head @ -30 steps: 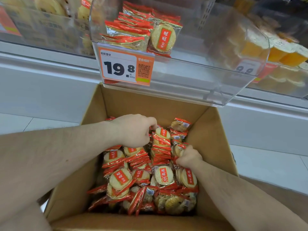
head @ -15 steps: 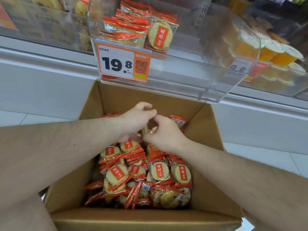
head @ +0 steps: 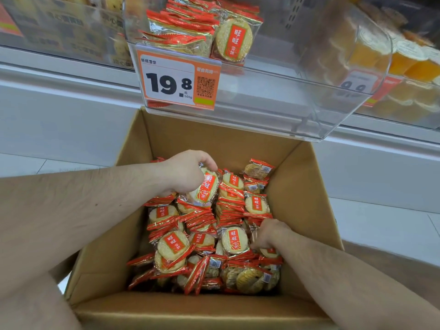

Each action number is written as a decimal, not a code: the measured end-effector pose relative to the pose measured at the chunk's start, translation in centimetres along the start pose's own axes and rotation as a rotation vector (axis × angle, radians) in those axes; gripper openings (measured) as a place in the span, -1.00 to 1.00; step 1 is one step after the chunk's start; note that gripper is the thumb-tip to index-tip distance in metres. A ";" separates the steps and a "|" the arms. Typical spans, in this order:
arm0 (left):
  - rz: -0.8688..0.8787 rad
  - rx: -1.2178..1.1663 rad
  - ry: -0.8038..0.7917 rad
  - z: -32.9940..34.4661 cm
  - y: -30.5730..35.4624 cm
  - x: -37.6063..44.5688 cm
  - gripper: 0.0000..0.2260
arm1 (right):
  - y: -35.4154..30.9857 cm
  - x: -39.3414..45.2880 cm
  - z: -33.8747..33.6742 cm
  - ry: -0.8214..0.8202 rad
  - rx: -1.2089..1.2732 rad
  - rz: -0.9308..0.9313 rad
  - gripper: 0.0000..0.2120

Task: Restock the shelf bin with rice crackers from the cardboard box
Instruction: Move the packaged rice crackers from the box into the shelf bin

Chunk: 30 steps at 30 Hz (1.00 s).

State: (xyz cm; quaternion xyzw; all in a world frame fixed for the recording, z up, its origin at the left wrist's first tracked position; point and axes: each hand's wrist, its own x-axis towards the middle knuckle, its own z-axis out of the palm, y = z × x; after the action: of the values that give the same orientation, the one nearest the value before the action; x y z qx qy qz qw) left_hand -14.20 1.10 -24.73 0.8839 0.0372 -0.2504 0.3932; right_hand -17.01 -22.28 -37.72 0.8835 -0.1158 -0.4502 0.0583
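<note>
Cardboard, brown and plain, forms the open box [head: 307, 186] that sits on the pale floor [head: 381, 225] directly below the clear shelf bin [head: 273, 96]; the box is the landmark for everything else. Inside the box lie many rice crackers [head: 234, 240] in red-and-gold wrappers, some flat with their labels up, others standing on edge in rows toward the far wall of the box; the packs reach only partway up its walls. Near the far wall of the box, on its left side, the left hand [head: 185, 171] has its fingers curled round one cracker pack [head: 206, 188], which is tilted with its red label facing the camera and raised a little above the packs beneath it. On the right side of the box, closer to the near wall, the right hand [head: 267, 233] is pushed down among the packs with its fingers bent; whether it actually grips one cannot be told, since the fingertips are hidden. The two hands are well apart. Above the far edge of the box, the bin holds a small pile of the same crackers [head: 234, 40] at its left end; an orange price tag [head: 178, 79] reading 19.8 hangs on its front. To the right of the bin, a neighbouring bin shows orange jelly cups [head: 409, 63].
</note>
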 end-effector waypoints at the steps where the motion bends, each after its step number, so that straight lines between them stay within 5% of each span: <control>1: 0.003 0.008 -0.002 0.0 0.0 0.0 -0.56 | -0.1 -0.1 0.0 0.025 -0.021 -0.001 -0.49; 5: -0.004 0.006 -0.022 -0.1 -0.2 0.0 -0.58 | -0.5 -2.0 -2.3 0.114 -0.013 -0.038 -0.85; 11: -0.028 -0.102 -0.064 -0.1 0.4 -0.6 -0.78 | -1.5 -7.8 -8.6 0.328 0.336 -0.228 -0.86; 15: -0.084 -0.343 -0.151 0.2 1.5 -1.8 -0.61 | -2.5 -12.5 -9.9 0.554 0.455 -0.390 -0.80; 18: -0.071 -0.597 -0.230 0.3 2.6 -2.9 -0.62 | -3.1 -14.6 -9.8 0.538 0.486 -0.477 -0.66; 22: 0.038 -0.579 -0.275 0.1 2.7 -3.3 -0.77 | -2.4 -15.5 -9.9 0.460 0.676 -0.559 -0.44; 27: 0.126 -0.567 -0.164 -0.8 2.8 -3.4 -0.65 | -0.9 -15.6 -11.1 0.485 1.052 -0.624 -0.67; 30: 0.203 -0.496 -0.130 -1.7 3.3 -3.6 -0.57 | -0.4 -15.8 -12.0 0.488 1.124 -0.606 -0.51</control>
State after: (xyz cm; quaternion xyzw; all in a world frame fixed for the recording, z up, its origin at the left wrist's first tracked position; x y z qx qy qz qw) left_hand -15.79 0.57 -19.81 0.7419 -0.0168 -0.2491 0.6223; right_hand -16.24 -17.81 -18.41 0.8492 -0.0632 -0.1061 -0.5134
